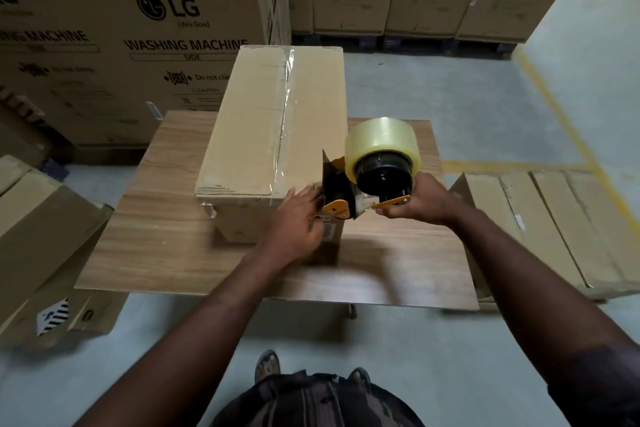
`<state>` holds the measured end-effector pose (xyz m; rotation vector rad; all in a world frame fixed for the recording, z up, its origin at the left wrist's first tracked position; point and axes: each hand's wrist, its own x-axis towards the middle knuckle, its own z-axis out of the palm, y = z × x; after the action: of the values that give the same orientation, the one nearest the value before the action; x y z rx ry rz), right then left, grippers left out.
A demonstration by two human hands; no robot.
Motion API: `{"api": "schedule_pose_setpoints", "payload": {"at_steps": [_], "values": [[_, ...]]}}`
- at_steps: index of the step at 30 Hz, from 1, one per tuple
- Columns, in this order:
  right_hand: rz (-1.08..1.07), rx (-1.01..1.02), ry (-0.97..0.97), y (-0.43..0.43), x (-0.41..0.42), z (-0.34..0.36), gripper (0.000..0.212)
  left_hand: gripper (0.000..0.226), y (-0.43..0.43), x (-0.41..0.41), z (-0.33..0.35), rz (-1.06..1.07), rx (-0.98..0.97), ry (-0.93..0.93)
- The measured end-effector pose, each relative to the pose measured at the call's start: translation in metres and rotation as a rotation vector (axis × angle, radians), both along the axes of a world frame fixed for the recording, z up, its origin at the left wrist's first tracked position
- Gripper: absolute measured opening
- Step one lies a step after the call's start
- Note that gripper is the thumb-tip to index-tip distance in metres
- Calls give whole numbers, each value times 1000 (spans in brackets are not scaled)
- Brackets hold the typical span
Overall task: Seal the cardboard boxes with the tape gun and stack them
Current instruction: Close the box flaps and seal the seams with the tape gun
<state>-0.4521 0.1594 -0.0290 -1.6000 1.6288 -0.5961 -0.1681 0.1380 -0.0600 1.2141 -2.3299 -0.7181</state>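
Both forearms reach out over the near edge of the wooden surface (pixel 156 236). My left grip (pixel 298 218) is loose, fingers stretched forward and laid flat against the near top edge of the cardboard box (pixel 256 121), right beside the nose of the tape gun (pixel 341 194). My right grip (pixel 420 201) is wrapped tight around the gun's handle, holding it at the box's near right corner, black and orange frame tipped toward the box, with the fat roll of clear tape (pixel 377 139) riding on top. The box lies lengthwise on the surface, its flaps closed and a glossy tape strip (pixel 285 107) running down the centre seam from the far end to the near edge. Down on the floor at my left sits a brown carton (pixel 38 229) with a flap hanging loose, and at my right a row of long cartons (pixel 554 218) lies side by side. Further out a yellow line (pixel 568 128) crosses the grey floor, and tall washing machine cartons (pixel 138 28) stand behind the surface, with more lined up along the back.
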Motion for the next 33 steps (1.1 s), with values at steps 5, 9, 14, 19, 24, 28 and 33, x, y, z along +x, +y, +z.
{"api": "schedule_pose_setpoints", "payload": {"at_steps": [5, 9, 14, 19, 24, 28, 33], "values": [[-27, -23, -30, 6, 1, -6, 17, 60, -5, 6, -26, 37, -2, 83], [-55, -25, -13, 16, -13, -14, 17, 50, -2, 2, -24, 68, -52, 105], [-61, 1, 4, 27, -41, -20, 17, 49, -1, 0, -26, 101, -49, 121], [-28, 24, -34, 24, -36, -17, 13, 47, 10, -15, -24, 212, -109, 129], [-30, 16, -37, 24, -37, -21, 15, 50, 14, -44, -24, 74, -171, 60], [-39, 10, -22, 25, -38, -22, 13, 48, 9, -42, -26, 112, -198, 113], [-77, 19, -28, 36, -54, -26, 16, 48, 6, -39, -32, 89, -169, 123]]}}
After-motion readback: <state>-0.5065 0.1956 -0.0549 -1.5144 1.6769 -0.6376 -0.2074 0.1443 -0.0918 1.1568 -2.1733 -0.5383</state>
